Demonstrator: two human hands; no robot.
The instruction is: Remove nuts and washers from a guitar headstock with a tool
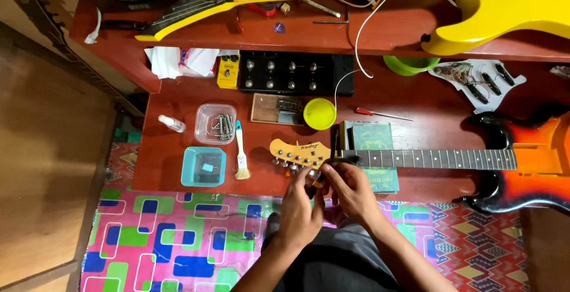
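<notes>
Here, both hands together at a guitar headstock on the red table, left hand pinching a tuner underneath, right hand fingers curled by the nut, small brush just left, yellow lid beyond.

Both hands, left and right, meet close together, fingers curled.

two electric guitars, two hands, two clear plastic tubs, one brush, one red screwdriver, perhaps six tuning pegs
</notes>
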